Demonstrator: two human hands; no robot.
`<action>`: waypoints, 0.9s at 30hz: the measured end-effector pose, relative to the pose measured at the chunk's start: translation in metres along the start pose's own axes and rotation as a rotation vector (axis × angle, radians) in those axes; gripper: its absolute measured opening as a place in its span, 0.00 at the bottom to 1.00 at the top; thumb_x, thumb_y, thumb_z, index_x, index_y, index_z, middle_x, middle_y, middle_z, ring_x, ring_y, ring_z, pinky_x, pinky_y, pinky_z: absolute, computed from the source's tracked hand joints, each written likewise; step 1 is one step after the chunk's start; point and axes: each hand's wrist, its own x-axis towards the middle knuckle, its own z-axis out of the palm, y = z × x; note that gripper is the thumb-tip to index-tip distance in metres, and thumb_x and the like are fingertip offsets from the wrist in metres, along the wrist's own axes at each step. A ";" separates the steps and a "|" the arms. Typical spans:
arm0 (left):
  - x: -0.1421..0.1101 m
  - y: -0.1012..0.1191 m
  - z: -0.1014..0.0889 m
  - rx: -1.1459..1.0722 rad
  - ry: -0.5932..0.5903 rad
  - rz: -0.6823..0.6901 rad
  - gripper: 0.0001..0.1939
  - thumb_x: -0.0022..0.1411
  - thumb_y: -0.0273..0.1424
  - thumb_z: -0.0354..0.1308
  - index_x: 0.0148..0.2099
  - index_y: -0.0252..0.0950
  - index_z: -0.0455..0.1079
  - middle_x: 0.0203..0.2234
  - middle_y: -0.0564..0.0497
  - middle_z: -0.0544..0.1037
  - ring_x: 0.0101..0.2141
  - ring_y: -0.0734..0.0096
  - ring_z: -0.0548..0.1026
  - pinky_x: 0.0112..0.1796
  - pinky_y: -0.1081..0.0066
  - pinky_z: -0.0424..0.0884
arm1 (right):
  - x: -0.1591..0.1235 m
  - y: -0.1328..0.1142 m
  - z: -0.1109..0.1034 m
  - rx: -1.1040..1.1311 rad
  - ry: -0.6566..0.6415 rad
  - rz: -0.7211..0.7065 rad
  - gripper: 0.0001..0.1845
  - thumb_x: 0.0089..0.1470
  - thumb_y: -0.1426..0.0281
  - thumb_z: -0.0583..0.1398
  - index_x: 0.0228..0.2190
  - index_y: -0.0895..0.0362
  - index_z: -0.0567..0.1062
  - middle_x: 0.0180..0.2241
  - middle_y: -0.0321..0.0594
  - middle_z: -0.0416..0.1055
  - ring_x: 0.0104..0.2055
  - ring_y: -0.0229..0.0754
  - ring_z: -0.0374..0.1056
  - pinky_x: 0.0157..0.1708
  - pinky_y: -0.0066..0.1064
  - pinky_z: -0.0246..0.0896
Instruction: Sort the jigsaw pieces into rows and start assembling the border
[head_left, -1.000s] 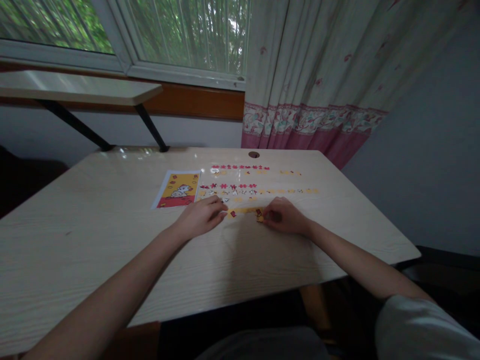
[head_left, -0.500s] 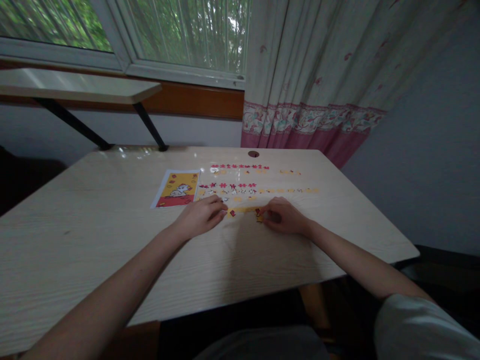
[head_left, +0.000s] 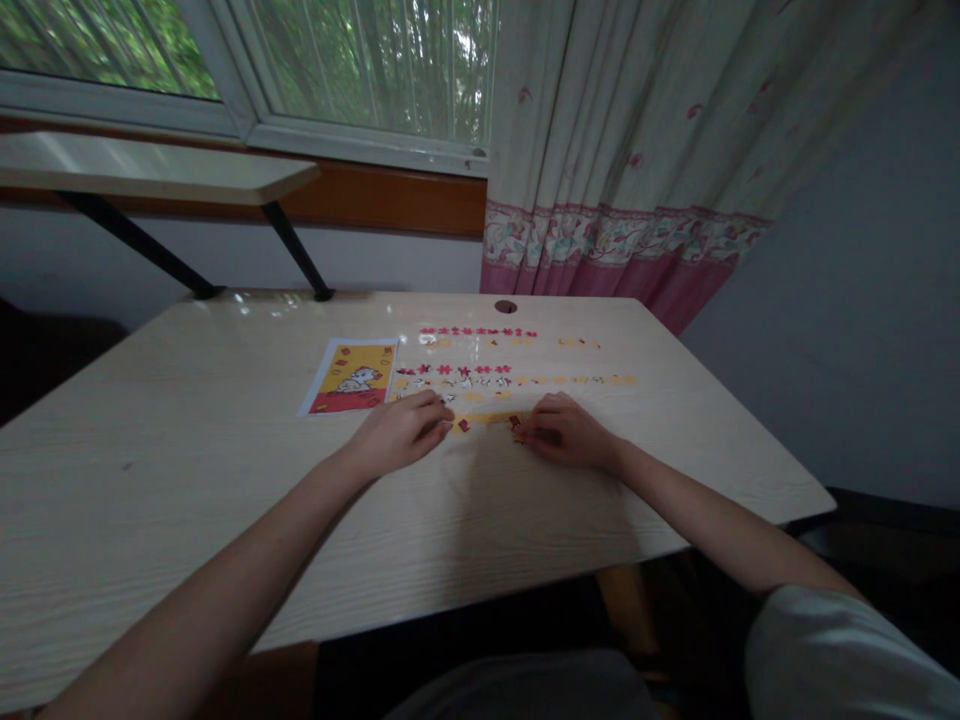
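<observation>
A yellow strip of joined jigsaw pieces (head_left: pixel 487 418) lies on the table between my hands, with a red patch near each end. My left hand (head_left: pixel 405 432) has its thumb and fingers closed at the strip's left end. At the right end, my right hand (head_left: pixel 568 430) pinches a small yellow jigsaw piece (head_left: pixel 518 437), partly covered by the fingertips. Whether that piece is locked into the strip cannot be made out. Beyond the hands lie rows of loose pieces: yellow and white ones (head_left: pixel 555 380), red ones (head_left: pixel 454 370), and a farther red row (head_left: pixel 480 331).
A picture sheet (head_left: pixel 352 377) showing a white animal on yellow and red lies left of the pieces. The pale wooden table (head_left: pixel 187 480) has a round cable hole (head_left: pixel 506 307) at the back. A raised shelf (head_left: pixel 157 170) stands back left; a curtain (head_left: pixel 622 150) hangs behind.
The right fingers have shifted very slightly around the small yellow piece at the strip's right end. My left hand stays in place. The whole view has tilted a little.
</observation>
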 end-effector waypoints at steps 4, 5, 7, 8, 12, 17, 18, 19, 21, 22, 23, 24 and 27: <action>0.000 0.000 0.000 0.014 -0.005 -0.001 0.15 0.64 0.34 0.44 0.44 0.38 0.69 0.37 0.47 0.71 0.37 0.67 0.72 0.33 0.72 0.69 | 0.002 -0.002 -0.001 0.020 0.002 0.009 0.10 0.54 0.66 0.55 0.34 0.55 0.75 0.28 0.38 0.70 0.31 0.36 0.62 0.35 0.30 0.54; 0.001 0.001 0.000 0.018 -0.005 -0.001 0.15 0.64 0.34 0.44 0.44 0.38 0.69 0.37 0.47 0.71 0.37 0.67 0.72 0.33 0.72 0.69 | 0.002 -0.002 -0.001 0.030 0.003 0.010 0.10 0.54 0.67 0.55 0.34 0.55 0.75 0.27 0.38 0.70 0.31 0.36 0.62 0.35 0.29 0.54; 0.001 0.001 -0.001 0.023 -0.005 -0.003 0.15 0.64 0.34 0.44 0.44 0.38 0.69 0.37 0.47 0.71 0.37 0.67 0.72 0.33 0.72 0.69 | 0.002 -0.002 0.000 0.048 0.003 0.010 0.09 0.54 0.67 0.55 0.34 0.55 0.75 0.27 0.38 0.70 0.31 0.36 0.63 0.35 0.29 0.54; 0.000 0.001 -0.001 0.023 -0.005 -0.005 0.15 0.64 0.34 0.44 0.44 0.38 0.69 0.37 0.47 0.71 0.37 0.67 0.72 0.32 0.72 0.69 | 0.002 -0.002 0.000 0.060 0.005 0.013 0.09 0.54 0.67 0.55 0.34 0.56 0.75 0.27 0.38 0.70 0.31 0.36 0.63 0.35 0.29 0.54; 0.000 0.001 0.000 0.003 0.008 0.003 0.14 0.64 0.34 0.44 0.44 0.37 0.70 0.37 0.47 0.71 0.37 0.67 0.72 0.34 0.71 0.69 | 0.001 0.001 0.003 0.111 0.068 0.089 0.08 0.53 0.68 0.56 0.35 0.56 0.74 0.28 0.38 0.71 0.32 0.37 0.64 0.37 0.31 0.56; 0.000 0.000 0.001 -0.010 0.005 -0.004 0.15 0.64 0.34 0.44 0.44 0.38 0.70 0.38 0.47 0.71 0.38 0.67 0.71 0.34 0.71 0.69 | 0.002 0.001 0.001 0.118 0.052 0.071 0.10 0.53 0.66 0.57 0.37 0.56 0.72 0.31 0.39 0.72 0.36 0.39 0.64 0.41 0.33 0.58; 0.000 0.001 0.000 -0.011 0.002 -0.010 0.14 0.64 0.34 0.44 0.45 0.38 0.70 0.38 0.47 0.71 0.38 0.67 0.71 0.34 0.71 0.69 | 0.002 0.001 0.001 0.115 0.042 0.053 0.10 0.53 0.66 0.57 0.37 0.55 0.72 0.33 0.39 0.72 0.37 0.38 0.65 0.41 0.33 0.58; 0.000 0.001 0.000 -0.013 -0.001 -0.014 0.14 0.64 0.34 0.44 0.44 0.38 0.70 0.38 0.47 0.71 0.38 0.67 0.71 0.34 0.71 0.69 | 0.003 0.001 0.001 0.112 0.036 0.036 0.10 0.53 0.66 0.57 0.37 0.55 0.73 0.34 0.39 0.73 0.38 0.38 0.65 0.42 0.34 0.58; 0.000 0.002 -0.001 -0.016 -0.005 -0.015 0.14 0.64 0.34 0.44 0.44 0.38 0.70 0.38 0.47 0.71 0.38 0.67 0.72 0.34 0.71 0.69 | 0.003 0.002 0.002 0.110 0.032 0.007 0.08 0.53 0.66 0.57 0.36 0.54 0.73 0.36 0.38 0.73 0.39 0.38 0.65 0.43 0.34 0.57; 0.000 0.002 -0.001 -0.015 -0.006 -0.013 0.14 0.64 0.34 0.44 0.44 0.38 0.70 0.38 0.47 0.71 0.37 0.67 0.72 0.34 0.72 0.69 | 0.003 0.002 0.003 0.110 0.034 -0.001 0.08 0.53 0.67 0.57 0.36 0.53 0.73 0.36 0.38 0.74 0.39 0.38 0.66 0.44 0.34 0.57; 0.000 0.002 -0.002 -0.014 -0.005 -0.010 0.14 0.64 0.34 0.44 0.43 0.37 0.70 0.38 0.47 0.71 0.37 0.67 0.72 0.34 0.72 0.69 | 0.002 0.003 0.004 0.109 0.041 -0.006 0.07 0.53 0.67 0.57 0.35 0.53 0.73 0.37 0.38 0.74 0.39 0.37 0.66 0.44 0.34 0.57; 0.001 0.002 -0.002 -0.011 -0.003 -0.007 0.14 0.64 0.34 0.44 0.43 0.37 0.70 0.38 0.47 0.71 0.37 0.67 0.72 0.33 0.72 0.69 | 0.002 0.003 0.005 0.110 0.046 -0.010 0.07 0.53 0.67 0.58 0.35 0.53 0.73 0.37 0.38 0.74 0.40 0.37 0.66 0.44 0.34 0.57; 0.001 0.003 -0.002 0.000 0.000 -0.005 0.14 0.64 0.34 0.44 0.43 0.38 0.70 0.38 0.47 0.71 0.37 0.66 0.72 0.32 0.72 0.69 | 0.002 0.004 0.006 0.098 0.055 -0.023 0.07 0.53 0.67 0.58 0.35 0.53 0.74 0.37 0.38 0.74 0.39 0.37 0.66 0.44 0.33 0.58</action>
